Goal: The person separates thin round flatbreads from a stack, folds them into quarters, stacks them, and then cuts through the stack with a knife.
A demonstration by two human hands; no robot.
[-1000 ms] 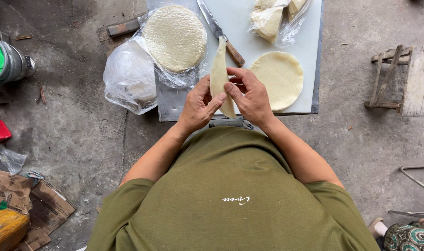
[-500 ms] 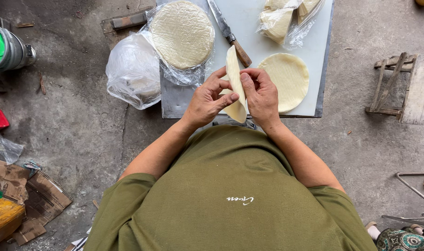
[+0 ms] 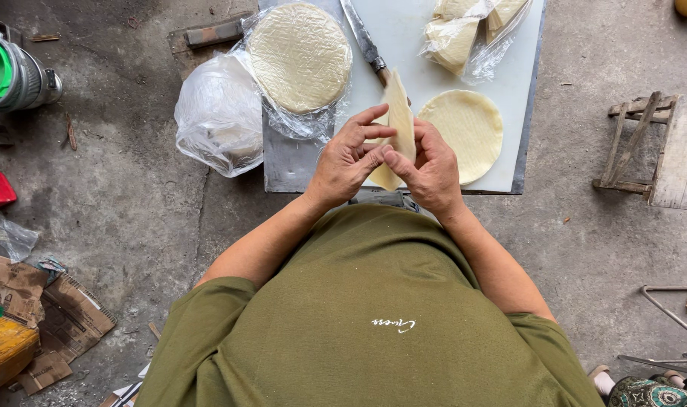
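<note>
A white surface (image 3: 426, 71) sits on the grey concrete floor (image 3: 132, 203), just beyond the fingers (image 3: 370, 136). On it lie a round wrapper (image 3: 464, 132) right of the fingers, a bagged stack of wrappers (image 3: 300, 56) to their left, and a knife (image 3: 364, 44) and a bag of folded pieces (image 3: 464, 34) farther beyond. A white plastic bag (image 3: 219, 113) lies on the floor, left of the surface.

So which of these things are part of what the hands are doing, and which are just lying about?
In use:
left hand and right hand, both holding the folded wrapper
round wrapper on the white board
wrapper stack in plastic
knife
bagged pieces

Lying about:
plastic bag
green-lidded can
wooden stool
cardboard
</note>
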